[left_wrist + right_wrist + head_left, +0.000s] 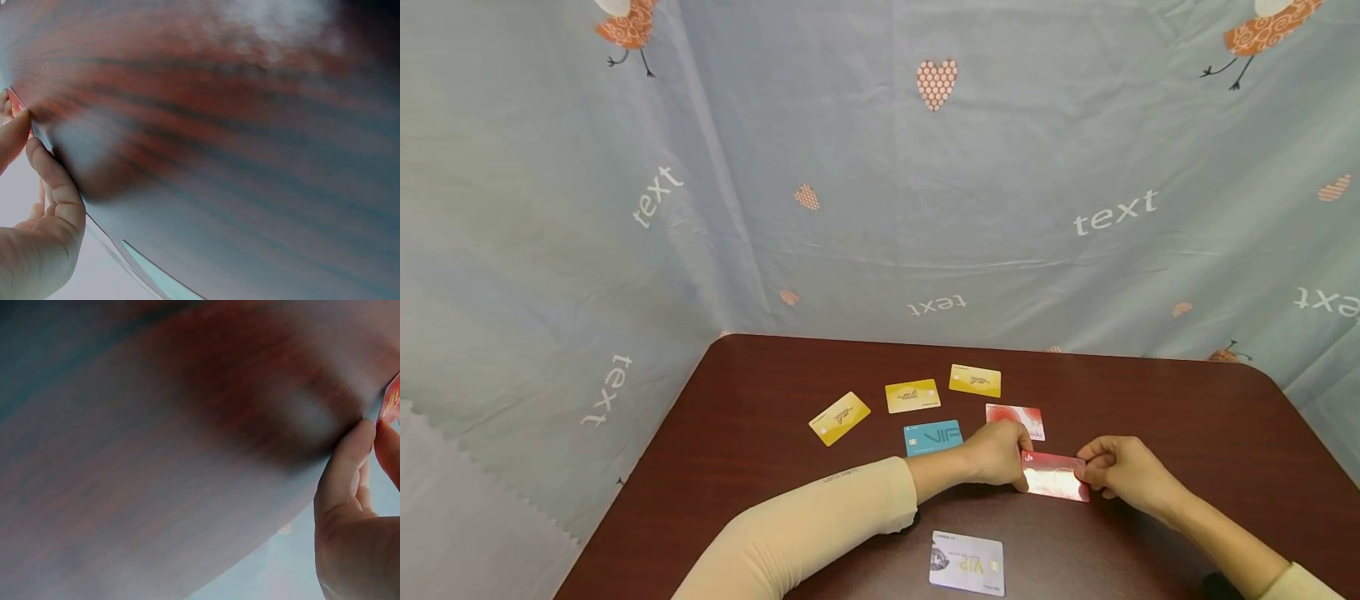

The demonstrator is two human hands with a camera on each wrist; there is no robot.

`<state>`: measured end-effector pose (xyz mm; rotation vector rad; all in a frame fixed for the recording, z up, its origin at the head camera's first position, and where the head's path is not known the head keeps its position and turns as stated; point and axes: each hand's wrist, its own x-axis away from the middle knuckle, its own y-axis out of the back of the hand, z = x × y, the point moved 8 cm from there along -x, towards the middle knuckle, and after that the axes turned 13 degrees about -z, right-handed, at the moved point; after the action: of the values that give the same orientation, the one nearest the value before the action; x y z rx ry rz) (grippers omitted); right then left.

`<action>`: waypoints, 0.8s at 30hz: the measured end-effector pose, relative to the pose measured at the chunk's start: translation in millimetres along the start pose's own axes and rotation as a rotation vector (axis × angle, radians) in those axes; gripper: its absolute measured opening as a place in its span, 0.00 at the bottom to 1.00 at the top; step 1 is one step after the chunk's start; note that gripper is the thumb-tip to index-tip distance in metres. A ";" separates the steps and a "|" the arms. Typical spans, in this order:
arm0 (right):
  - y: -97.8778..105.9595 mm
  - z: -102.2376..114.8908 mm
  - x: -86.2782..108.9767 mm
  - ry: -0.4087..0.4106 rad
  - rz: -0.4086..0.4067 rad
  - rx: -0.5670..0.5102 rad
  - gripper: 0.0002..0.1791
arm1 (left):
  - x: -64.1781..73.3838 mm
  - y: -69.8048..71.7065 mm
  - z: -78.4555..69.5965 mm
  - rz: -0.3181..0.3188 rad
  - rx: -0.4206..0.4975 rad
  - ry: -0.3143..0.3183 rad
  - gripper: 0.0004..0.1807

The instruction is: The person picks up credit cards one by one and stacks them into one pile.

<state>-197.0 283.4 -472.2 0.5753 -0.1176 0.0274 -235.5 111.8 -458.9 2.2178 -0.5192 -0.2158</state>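
Note:
A red, shiny card (1055, 477) is held between both hands, its middle bright with glare. My left hand (1000, 454) pinches its left edge between thumb and fingers. At the opposite edge, my right hand (1127, 471) grips it the same way. In the left wrist view, the left fingers (53, 172) meet the card's red corner (17, 103). The right wrist view shows the right hand (347, 512) with thumb and finger at the card's edge (392, 403). Just behind the left hand lies a red and white card (1026, 421), partly covered by it.
Three yellow cards (839, 418) (913, 396) (975, 381) lie toward the back of the dark wooden table (760, 433). A teal card (932, 437) sits beside the left forearm. Nearer the front is a silver VIP card (967, 563). A patterned curtain (865, 250) hangs behind.

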 end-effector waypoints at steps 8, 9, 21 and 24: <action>-2.3 -1.5 1.0 -0.067 0.047 -0.072 0.15 | 1.6 0.7 2.4 0.007 0.120 0.022 0.17; -2.4 -2.0 1.0 -0.072 0.052 -0.075 0.15 | 1.9 0.6 3.4 0.013 0.147 0.036 0.17; -2.5 -3.9 2.8 -0.074 0.058 -0.102 0.15 | 5.6 1.3 8.7 0.036 0.502 0.182 0.13; -2.2 -1.6 3.5 -0.071 0.050 -0.100 0.15 | 6.4 0.9 9.3 0.058 0.556 0.181 0.13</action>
<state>-193.2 282.4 -474.3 0.4732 -0.2009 0.0493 -233.0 102.1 -464.1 2.7189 -0.5936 0.1834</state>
